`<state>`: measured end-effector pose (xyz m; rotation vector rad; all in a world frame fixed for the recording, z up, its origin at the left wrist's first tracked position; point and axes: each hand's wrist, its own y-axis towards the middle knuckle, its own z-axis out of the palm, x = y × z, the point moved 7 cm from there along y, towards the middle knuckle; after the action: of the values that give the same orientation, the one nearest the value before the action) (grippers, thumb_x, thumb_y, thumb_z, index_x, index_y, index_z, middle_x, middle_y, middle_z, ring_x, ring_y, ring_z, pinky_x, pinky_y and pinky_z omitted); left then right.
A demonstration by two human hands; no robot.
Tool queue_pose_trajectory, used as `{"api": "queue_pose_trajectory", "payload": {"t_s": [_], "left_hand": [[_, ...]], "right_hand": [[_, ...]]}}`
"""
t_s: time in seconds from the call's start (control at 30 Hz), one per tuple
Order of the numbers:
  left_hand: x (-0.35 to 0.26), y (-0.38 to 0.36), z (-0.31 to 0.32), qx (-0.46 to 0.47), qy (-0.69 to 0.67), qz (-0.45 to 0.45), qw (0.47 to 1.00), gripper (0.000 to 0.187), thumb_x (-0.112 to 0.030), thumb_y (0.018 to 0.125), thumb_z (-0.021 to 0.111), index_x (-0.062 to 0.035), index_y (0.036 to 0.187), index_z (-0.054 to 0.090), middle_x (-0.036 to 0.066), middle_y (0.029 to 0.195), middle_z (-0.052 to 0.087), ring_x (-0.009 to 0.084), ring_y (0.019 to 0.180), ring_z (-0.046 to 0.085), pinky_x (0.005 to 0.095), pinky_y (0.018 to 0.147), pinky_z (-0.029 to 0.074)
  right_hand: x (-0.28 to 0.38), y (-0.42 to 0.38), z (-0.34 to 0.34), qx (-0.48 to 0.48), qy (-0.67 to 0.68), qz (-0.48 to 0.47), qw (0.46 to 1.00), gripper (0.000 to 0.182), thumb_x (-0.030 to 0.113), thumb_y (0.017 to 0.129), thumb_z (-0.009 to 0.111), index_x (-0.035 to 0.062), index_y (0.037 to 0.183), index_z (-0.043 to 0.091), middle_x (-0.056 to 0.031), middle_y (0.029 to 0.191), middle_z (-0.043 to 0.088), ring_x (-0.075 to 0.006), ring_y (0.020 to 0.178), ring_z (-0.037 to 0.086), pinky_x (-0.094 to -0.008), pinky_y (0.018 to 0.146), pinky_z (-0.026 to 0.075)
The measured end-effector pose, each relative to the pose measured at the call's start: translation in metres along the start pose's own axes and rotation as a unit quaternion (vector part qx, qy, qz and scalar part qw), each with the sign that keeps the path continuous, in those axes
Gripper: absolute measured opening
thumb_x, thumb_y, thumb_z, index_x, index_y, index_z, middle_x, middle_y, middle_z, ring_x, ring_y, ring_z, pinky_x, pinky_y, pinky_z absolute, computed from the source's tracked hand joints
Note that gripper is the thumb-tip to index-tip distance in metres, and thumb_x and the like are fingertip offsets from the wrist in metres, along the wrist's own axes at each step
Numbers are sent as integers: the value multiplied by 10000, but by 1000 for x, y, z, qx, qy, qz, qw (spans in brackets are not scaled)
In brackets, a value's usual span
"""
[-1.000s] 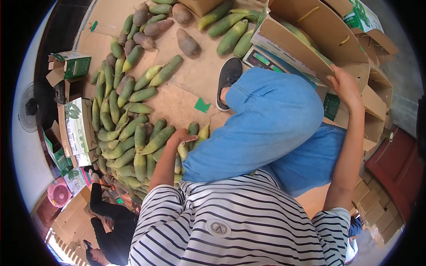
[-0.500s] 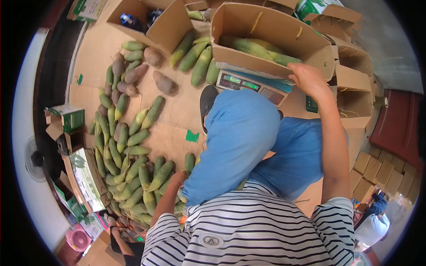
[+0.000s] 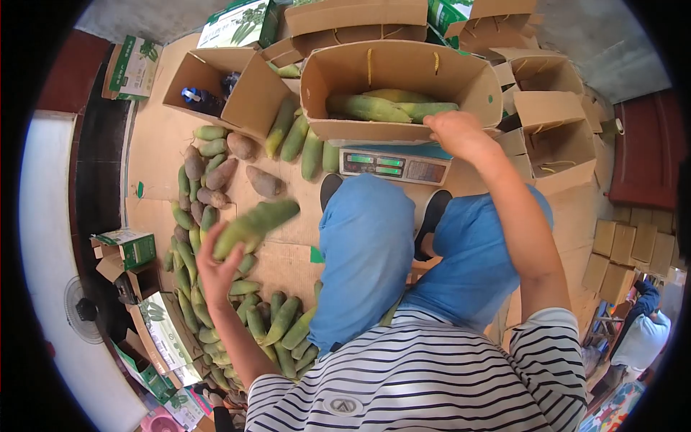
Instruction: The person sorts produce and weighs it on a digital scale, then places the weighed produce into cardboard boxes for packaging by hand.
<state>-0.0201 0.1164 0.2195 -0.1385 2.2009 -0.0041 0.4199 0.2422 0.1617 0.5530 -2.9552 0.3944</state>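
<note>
My left hand (image 3: 217, 268) grips a green radish (image 3: 255, 225) above the floor, between the spread of produce and my knee. The radish is slightly blurred and tilted up to the right. My right hand (image 3: 457, 135) is closed on the near wall of an open cardboard box (image 3: 389, 132), toward its right end. Several long green radishes (image 3: 371, 108) lie inside that box. Below the box is a digital scale (image 3: 394, 165) with lit green displays. More green radishes (image 3: 281, 320) lie in a heap beside my left leg.
Reddish-brown roots (image 3: 265, 181) lie on the floor near the scale. A box with dark bottles (image 3: 201, 99) stands at the upper left, and open boxes (image 3: 558, 140) stand at the right. A fan (image 3: 85, 309) is at the far left. Another person (image 3: 643, 335) is at the lower right.
My left hand has risen from the heap beside my leg and now holds a radish in view. My right hand stays at the box wall. The view has shifted, showing more beyond the box.
</note>
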Motion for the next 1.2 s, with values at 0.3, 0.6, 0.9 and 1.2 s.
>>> {"api": "queue_pose_trajectory", "payload": {"t_s": [0.3,0.6,0.9,1.2], "left_hand": [[-171,96,99,-3,-178,206,962,609,-109,755,708,-14,1291,435,127,1256,496,230,1097,532,341,916,439],[-26,47,171,175,-80,29,981,381,-152,851,633,9,1176,514,154,1050,606,221,884,617,316,791,487],[65,-16,132,139,-54,-67,987,281,-117,889,588,18,1129,537,134,1047,614,182,897,610,292,768,489],[-111,9,47,-96,-184,87,974,240,-58,922,514,24,1148,525,124,1119,591,164,926,607,288,844,475]], "right_hand": [[5,-2,-5,-8,-9,-4,1000,117,72,794,554,35,897,593,-162,832,641,-347,856,614,-444,715,481],[5,-3,-2,-13,1,-17,1000,108,51,778,547,33,872,596,-164,811,637,-344,850,616,-441,703,484],[3,-3,-7,16,3,26,1000,279,273,851,591,33,992,582,-158,1005,585,-340,959,577,-437,797,474],[18,-8,-54,-163,53,5,985,351,318,873,554,53,1102,571,-126,1033,587,-315,974,565,-404,829,463]]}}
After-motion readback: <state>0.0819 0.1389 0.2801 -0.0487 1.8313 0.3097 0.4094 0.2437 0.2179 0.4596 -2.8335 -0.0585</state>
